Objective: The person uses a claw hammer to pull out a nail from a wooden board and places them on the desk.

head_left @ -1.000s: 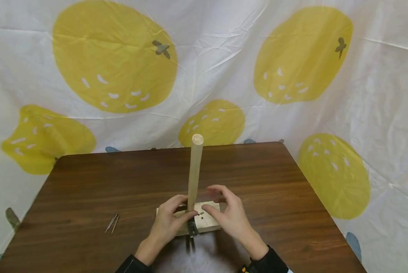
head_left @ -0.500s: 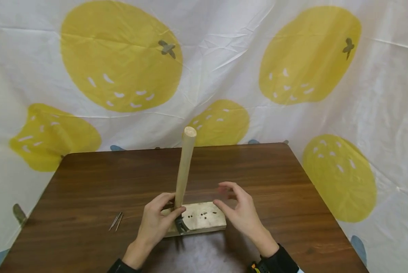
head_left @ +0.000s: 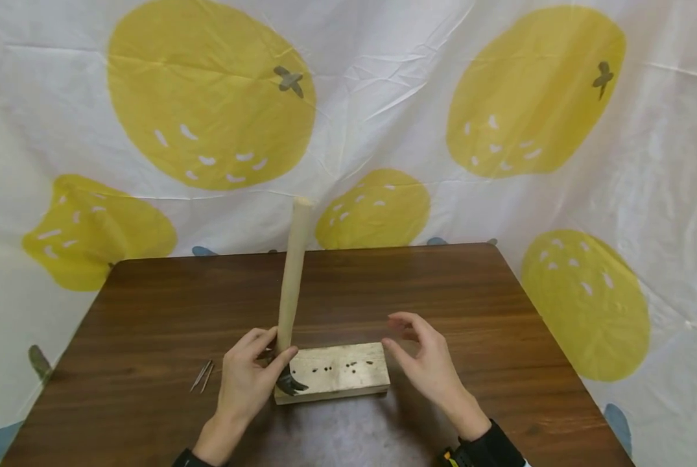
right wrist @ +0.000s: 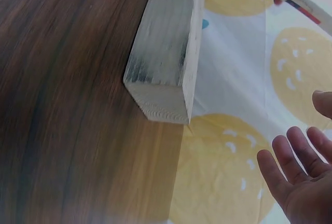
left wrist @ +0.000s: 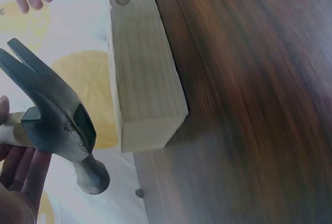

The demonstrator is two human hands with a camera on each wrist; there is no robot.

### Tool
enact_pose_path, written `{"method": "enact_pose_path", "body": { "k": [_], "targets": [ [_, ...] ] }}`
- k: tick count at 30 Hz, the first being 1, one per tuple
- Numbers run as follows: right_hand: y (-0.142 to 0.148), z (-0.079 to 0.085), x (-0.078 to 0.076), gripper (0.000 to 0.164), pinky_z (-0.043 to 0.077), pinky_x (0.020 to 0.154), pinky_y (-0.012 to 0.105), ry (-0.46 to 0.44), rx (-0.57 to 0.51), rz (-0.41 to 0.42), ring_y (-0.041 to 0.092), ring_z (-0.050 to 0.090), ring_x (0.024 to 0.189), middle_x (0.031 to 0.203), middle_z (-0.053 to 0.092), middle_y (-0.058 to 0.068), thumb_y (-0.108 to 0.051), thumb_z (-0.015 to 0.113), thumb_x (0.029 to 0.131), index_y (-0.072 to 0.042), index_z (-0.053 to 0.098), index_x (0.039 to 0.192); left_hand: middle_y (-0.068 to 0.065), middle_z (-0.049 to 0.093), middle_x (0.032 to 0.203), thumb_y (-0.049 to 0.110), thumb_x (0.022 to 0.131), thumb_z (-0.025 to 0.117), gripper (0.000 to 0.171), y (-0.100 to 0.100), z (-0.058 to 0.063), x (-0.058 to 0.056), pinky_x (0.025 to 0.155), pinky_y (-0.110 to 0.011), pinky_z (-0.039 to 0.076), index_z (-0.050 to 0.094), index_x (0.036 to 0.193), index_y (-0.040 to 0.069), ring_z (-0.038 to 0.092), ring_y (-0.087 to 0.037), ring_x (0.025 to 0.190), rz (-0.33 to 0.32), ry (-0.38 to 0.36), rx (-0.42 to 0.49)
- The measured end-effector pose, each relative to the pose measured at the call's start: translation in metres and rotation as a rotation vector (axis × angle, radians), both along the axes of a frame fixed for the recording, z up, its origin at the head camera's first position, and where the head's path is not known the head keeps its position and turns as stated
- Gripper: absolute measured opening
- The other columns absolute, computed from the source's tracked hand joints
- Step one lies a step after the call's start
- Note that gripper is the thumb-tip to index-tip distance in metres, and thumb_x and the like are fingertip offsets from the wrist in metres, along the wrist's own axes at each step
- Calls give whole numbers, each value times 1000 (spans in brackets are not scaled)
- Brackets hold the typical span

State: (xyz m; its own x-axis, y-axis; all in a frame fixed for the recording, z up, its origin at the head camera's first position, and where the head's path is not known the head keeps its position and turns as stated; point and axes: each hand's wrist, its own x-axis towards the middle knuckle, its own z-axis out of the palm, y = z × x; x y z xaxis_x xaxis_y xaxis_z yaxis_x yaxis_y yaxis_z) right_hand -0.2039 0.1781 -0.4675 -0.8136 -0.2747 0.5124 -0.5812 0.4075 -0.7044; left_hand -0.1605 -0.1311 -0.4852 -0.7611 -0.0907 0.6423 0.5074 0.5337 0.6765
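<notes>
My left hand [head_left: 246, 370] grips a claw hammer [head_left: 293, 275] close below its head, with the pale wooden handle pointing up. The dark metal head overlaps the left end of a pale wooden block [head_left: 348, 376] in the head view. In the left wrist view the hammer's head [left wrist: 59, 123] appears beside the block [left wrist: 142, 68], apart from it. Small dark holes and marks dot the block's top. Off the block's right end, my right hand [head_left: 432, 370] holds nothing, its fingers relaxed and spread from the thumb; the right wrist view shows these fingers [right wrist: 290, 162] loosely extended.
A few thin metal nails [head_left: 202, 376] lie on the brown wooden table [head_left: 150, 311], left of my left hand. Behind the table hangs a white cloth [head_left: 360, 130] printed with yellow fruit.
My left hand has carried the hammer leftward, from over the middle of the block to its left end, uncovering the top. My right hand has drawn away to the right.
</notes>
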Motion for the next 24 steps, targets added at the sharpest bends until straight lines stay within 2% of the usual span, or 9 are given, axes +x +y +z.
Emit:
{"method": "enact_pose_path", "body": {
  "k": [4,10,13,17,24],
  "targets": [
    [6,0,0,38,57,88,45,58,38,-18,25,67,105,114,70,11,-6,80,90,-8,65,125,-1,68,89,4,74,93,41,-7,1,4,60,-26,59,76,111,-5,70,-15,74,46,-16,-35],
    [14,-5,-1,36,57,89,45,88,80,-42,27,68,107,116,70,10,-2,80,89,-3,65,122,-1,68,86,2,72,94,40,-16,1,9,58,-26,59,77,107,-6,68,-13,71,85,-49,-55],
    [17,-9,-1,35,57,88,49,105,103,-47,29,68,107,116,70,14,-2,80,89,-2,66,121,0,67,84,3,72,94,39,-19,1,13,57,-24,58,77,106,-5,67,-12,69,118,-81,-66],
    [20,-13,-1,34,57,85,53,120,124,-56,31,69,105,115,71,11,-1,80,88,-4,68,119,0,67,82,5,72,95,38,-23,0,17,55,-21,56,78,104,-5,67,-12,67,161,-125,-77],
    [22,-17,-1,30,57,83,53,125,129,-50,28,69,104,115,71,7,-1,79,88,-4,69,116,0,67,80,12,72,96,39,-29,0,24,56,-21,55,78,102,-5,66,-12,65,227,-218,-124]
  ]
}}
